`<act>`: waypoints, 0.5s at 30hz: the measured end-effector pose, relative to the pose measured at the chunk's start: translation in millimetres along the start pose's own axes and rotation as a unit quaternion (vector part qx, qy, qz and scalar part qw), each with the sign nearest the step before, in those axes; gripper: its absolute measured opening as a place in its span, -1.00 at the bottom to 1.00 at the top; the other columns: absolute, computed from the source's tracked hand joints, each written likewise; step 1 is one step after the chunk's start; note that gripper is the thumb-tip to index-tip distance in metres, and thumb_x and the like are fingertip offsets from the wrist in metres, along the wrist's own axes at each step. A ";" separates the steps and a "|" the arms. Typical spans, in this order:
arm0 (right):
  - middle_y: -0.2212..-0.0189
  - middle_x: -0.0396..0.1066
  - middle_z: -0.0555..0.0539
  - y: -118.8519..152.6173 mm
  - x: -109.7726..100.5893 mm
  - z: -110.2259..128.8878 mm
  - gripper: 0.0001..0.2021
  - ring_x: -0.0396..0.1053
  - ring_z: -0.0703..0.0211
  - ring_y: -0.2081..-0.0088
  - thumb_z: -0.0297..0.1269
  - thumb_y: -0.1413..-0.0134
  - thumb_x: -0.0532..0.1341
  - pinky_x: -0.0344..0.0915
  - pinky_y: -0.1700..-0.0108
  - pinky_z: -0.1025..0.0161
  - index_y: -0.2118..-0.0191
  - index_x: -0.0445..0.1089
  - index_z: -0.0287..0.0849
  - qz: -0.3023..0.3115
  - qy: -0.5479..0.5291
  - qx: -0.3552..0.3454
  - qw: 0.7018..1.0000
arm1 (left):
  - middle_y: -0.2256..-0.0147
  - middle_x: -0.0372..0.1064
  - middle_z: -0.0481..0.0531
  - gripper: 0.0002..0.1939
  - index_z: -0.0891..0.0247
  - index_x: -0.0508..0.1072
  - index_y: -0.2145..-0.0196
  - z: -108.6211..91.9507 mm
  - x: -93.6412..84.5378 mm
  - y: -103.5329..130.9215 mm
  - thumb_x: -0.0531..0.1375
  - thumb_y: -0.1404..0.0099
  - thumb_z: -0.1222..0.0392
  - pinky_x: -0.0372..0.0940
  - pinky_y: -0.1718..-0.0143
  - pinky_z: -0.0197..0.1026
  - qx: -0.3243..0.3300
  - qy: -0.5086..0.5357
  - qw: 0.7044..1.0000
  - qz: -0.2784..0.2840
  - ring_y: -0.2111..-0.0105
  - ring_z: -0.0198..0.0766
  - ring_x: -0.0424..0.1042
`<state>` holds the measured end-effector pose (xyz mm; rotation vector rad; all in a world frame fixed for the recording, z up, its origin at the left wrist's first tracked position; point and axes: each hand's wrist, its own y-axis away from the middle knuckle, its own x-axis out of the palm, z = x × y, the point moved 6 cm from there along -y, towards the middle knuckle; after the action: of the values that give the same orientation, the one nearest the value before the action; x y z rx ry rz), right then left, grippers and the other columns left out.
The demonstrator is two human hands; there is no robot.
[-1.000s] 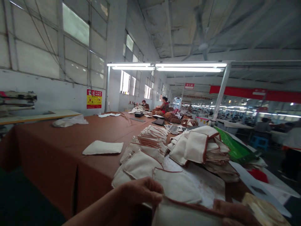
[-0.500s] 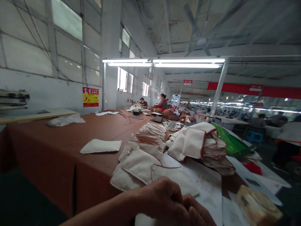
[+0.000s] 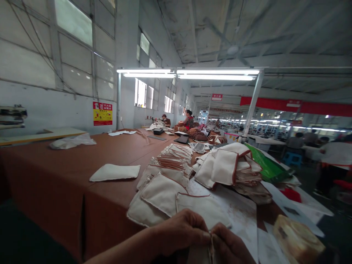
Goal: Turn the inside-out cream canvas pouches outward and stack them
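Note:
At the bottom of the view my left hand (image 3: 183, 231) and my right hand (image 3: 231, 244) meet, fingertips pinched close together. Between them they grip the edge of a cream fabric piece (image 3: 199, 255), with a brownish seam running down from the fingers; its lower part is cut off by the frame. Just beyond my hands lie several flat cream fabric pieces with stitched edges, the nearest fabric piece (image 3: 203, 207) having a brown trim along its top. A row of stacked fabric pieces (image 3: 172, 161) stretches away behind them.
A heap of brown-trimmed fabric pieces (image 3: 225, 165) stands to the right, beside a green plastic bag (image 3: 268, 163). A yellowish block (image 3: 297, 236) sits at the near right on white sheets. One cream piece (image 3: 115, 172) lies apart on the brown-covered table (image 3: 55, 176). Other people work farther back.
My hands have shifted; the right hand's fingers now show more clearly against the left's. A seam of the fabric has come into view between the fingertips. The camera has turned slightly.

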<state>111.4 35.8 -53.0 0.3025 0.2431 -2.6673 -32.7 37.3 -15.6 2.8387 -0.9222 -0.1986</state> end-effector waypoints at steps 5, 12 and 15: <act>0.57 0.04 0.10 -2.7 -6.8 -0.7 -0.46 0.02 0.27 0.51 0.33 -0.11 0.04 0.02 0.47 0.32 0.43 0.19 -0.14 -0.036 -0.034 -0.020 0.999 | 0.59 0.07 -0.15 -0.73 0.32 0.42 0.47 -12.9 11.9 -4.0 0.25 -0.11 0.02 -0.07 0.59 -0.32 0.028 -0.111 0.993 -0.038 0.58 -0.42 0.00; 0.55 0.15 0.08 5.9 -10.6 6.9 -0.55 0.04 0.30 0.49 0.14 -0.05 0.27 -0.06 0.46 0.35 0.41 0.26 -0.21 0.026 -0.102 0.012 0.994 | 0.61 0.12 -0.15 -0.76 0.27 0.36 0.49 -17.9 17.0 -0.4 0.20 -0.15 0.04 -0.09 0.65 -0.32 0.010 -0.174 0.983 -0.063 0.61 -0.40 0.04; 0.53 0.21 0.06 9.4 -12.1 7.5 -0.59 0.06 0.32 0.51 0.09 -0.04 0.29 -0.06 0.48 0.37 0.34 0.32 -0.22 0.069 -0.160 0.031 0.984 | 0.60 0.11 -0.15 -0.72 0.28 0.37 0.47 -12.3 16.4 -4.0 0.20 -0.17 -0.02 -0.08 0.65 -0.33 0.017 -0.157 0.986 -0.045 0.61 -0.41 0.04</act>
<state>124.9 30.8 -43.9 -0.0893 0.0368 -2.5399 -15.2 32.1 -5.6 2.9339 -0.8573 -0.6647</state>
